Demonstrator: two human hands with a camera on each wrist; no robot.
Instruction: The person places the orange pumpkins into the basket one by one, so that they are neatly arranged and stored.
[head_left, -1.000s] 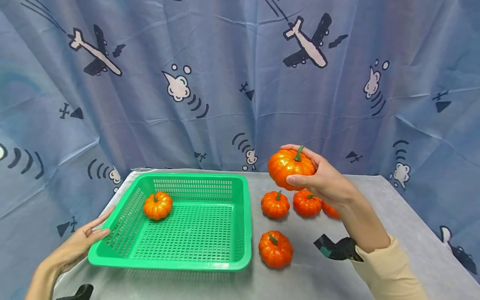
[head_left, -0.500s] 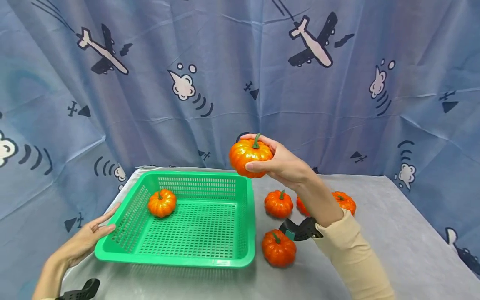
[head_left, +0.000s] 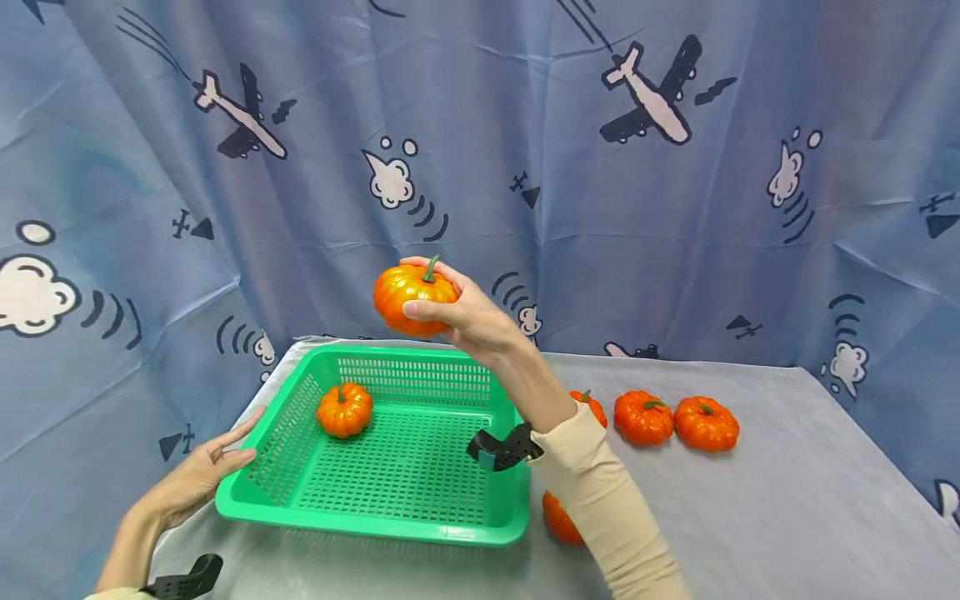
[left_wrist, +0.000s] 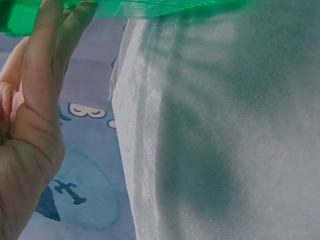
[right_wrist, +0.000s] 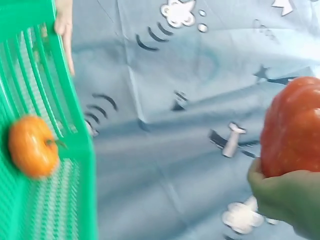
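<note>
Left hand (head_left: pixel 198 475) flat, fingers straight, resting against the near-left corner of the green basket (head_left: pixel 390 525), which sits on the grey-covered table (head_left: pixel 750 533); one small pumpkin (head_left: pixel 344 410) lies inside the basket toward its far-left corner. Right hand (head_left: pixel 468 315) curled round a larger orange pumpkin (head_left: pixel 408 298), held in the air above the basket's far rim, stem up. Right of the basket, loose pumpkins (head_left: pixel 675 421) sit on the table, one partly hidden behind the cream sleeve (head_left: pixel 607 508).

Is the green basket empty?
No, one small pumpkin already sits inside the green basket, near its far left corner.
</note>
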